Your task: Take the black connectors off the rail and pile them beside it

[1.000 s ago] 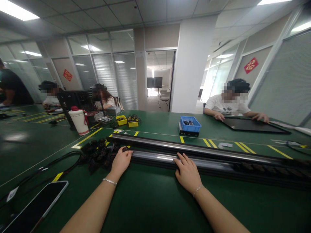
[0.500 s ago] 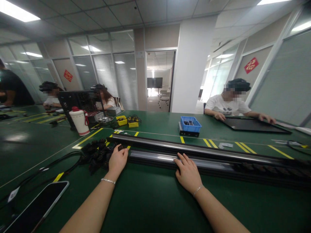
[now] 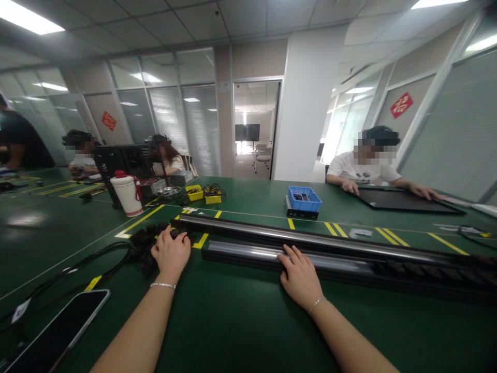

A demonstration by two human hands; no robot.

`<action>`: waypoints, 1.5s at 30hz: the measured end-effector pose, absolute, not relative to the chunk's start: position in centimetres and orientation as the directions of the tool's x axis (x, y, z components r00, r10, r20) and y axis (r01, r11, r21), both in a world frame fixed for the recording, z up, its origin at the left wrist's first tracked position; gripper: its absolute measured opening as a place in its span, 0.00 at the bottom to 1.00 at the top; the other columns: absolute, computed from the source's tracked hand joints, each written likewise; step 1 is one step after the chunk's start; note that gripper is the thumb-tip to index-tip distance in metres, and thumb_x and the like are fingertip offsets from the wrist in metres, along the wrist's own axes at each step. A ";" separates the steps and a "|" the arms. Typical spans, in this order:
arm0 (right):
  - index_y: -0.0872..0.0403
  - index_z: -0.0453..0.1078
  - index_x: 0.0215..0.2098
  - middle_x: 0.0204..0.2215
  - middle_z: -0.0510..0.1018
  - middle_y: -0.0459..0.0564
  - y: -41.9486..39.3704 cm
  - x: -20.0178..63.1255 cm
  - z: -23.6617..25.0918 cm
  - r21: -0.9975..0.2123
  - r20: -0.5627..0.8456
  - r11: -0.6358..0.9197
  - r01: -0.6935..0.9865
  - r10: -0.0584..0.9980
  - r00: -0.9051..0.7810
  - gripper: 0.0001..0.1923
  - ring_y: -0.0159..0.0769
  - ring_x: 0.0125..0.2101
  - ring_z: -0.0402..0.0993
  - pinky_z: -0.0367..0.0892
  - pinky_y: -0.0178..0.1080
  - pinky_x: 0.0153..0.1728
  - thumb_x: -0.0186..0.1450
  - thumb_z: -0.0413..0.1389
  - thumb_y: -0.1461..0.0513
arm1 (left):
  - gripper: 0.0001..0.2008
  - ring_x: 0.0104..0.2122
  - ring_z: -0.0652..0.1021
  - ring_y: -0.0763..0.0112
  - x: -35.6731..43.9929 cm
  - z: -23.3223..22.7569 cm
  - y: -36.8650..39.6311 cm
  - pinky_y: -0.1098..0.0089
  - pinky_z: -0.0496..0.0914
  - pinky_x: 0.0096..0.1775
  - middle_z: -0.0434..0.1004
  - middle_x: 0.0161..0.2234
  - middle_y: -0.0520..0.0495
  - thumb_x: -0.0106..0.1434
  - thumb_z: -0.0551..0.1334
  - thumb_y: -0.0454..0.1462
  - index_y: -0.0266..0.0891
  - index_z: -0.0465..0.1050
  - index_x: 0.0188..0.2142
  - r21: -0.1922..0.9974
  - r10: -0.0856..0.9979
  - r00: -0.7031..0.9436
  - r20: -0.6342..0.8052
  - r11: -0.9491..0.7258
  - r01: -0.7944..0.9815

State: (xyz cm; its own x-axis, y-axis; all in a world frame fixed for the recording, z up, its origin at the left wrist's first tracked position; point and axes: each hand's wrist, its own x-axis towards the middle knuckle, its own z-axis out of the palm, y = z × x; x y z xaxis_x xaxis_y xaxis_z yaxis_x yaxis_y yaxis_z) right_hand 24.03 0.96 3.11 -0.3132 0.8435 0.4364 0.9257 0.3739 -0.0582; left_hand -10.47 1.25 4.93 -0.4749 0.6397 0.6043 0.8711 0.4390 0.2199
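My left hand (image 3: pixel 171 255) is over the right side of a pile of small black parts (image 3: pixel 149 235), its fingers bent. A dark piece shows between thumb and forefinger; its exact kind is unclear. My right hand (image 3: pixel 302 280) lies on the nearer long rail (image 3: pixel 240 252), fingers stretched out over its shiny top. This rail is black-sided, with a glossy strip along it, and its left end faces the pile. Behind it runs a second, similar long rail (image 3: pixel 264 228), roughly parallel and not touched by either hand.
A phone (image 3: pixel 58 331) and black cables (image 3: pixel 97 254) lie at left. Further back stand a white cup (image 3: pixel 127 194), an open computer case (image 3: pixel 124 163), yellow bins (image 3: pixel 194 193) and a blue bin (image 3: pixel 305 198). Across the table, a person holds a black panel (image 3: pixel 407 199). Other people sit at far left.
My left hand has moved left, from beside the nearer rail's left end to over the pile of black parts. My right hand has stayed on the rail.
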 end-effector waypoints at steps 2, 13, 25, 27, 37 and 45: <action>0.48 0.67 0.49 0.58 0.61 0.48 1.0 24.0 3.1 -0.058 0.436 0.374 0.926 0.844 -0.313 0.22 0.43 0.58 0.51 0.49 0.45 0.54 0.56 0.48 0.66 | 0.15 0.56 0.59 0.49 -10.7 4.7 1.3 0.48 0.59 0.47 0.57 0.58 0.40 0.61 0.52 0.41 0.47 0.76 0.42 0.205 0.653 -0.487 0.581 0.462 0.863; 0.49 0.66 0.50 0.58 0.60 0.49 1.0 23.9 3.2 -0.065 0.412 0.369 0.927 0.856 -0.312 0.23 0.43 0.59 0.50 0.49 0.46 0.54 0.56 0.48 0.65 | 0.21 0.62 0.49 0.54 -7.3 5.2 1.4 0.49 0.49 0.58 0.50 0.62 0.39 0.63 0.50 0.39 0.37 0.64 0.54 0.065 0.701 -0.120 0.703 0.104 0.992; 0.52 0.66 0.50 0.54 0.65 0.53 2.3 26.1 3.8 -0.065 0.548 0.317 0.946 0.804 -0.232 0.22 0.44 0.56 0.54 0.49 0.51 0.55 0.61 0.48 0.53 | 0.21 0.58 0.60 0.62 -2.7 3.1 1.5 0.57 0.57 0.57 0.60 0.59 0.47 0.65 0.48 0.45 0.44 0.60 0.56 0.001 0.833 0.367 0.415 -0.404 0.915; 0.51 0.67 0.49 0.53 0.66 0.52 3.1 28.1 4.1 -0.080 0.599 0.240 0.968 0.787 -0.146 0.21 0.45 0.56 0.54 0.49 0.53 0.54 0.62 0.46 0.53 | 0.21 0.58 0.60 0.62 -2.9 3.0 1.5 0.57 0.57 0.56 0.59 0.59 0.47 0.66 0.48 0.45 0.44 0.61 0.55 0.007 0.836 0.363 0.413 -0.401 0.916; 0.56 0.69 0.48 0.54 0.64 0.58 4.0 40.8 3.5 -0.273 0.498 -0.401 0.875 0.719 0.485 0.24 0.53 0.53 0.57 0.56 0.51 0.50 0.58 0.44 0.56 | 0.20 0.58 0.59 0.63 -3.1 2.9 1.7 0.58 0.57 0.56 0.59 0.59 0.47 0.65 0.49 0.45 0.45 0.61 0.55 0.051 0.839 0.353 0.413 -0.408 0.911; 0.54 0.72 0.43 0.49 0.67 0.58 4.5 41.5 3.5 -0.274 0.439 -0.388 0.880 0.764 0.473 0.22 0.53 0.51 0.57 0.57 0.49 0.48 0.57 0.45 0.56 | 0.19 0.58 0.60 0.61 -2.9 2.9 1.6 0.57 0.57 0.55 0.59 0.59 0.47 0.64 0.51 0.44 0.46 0.62 0.54 0.061 0.850 0.336 0.406 -0.392 0.918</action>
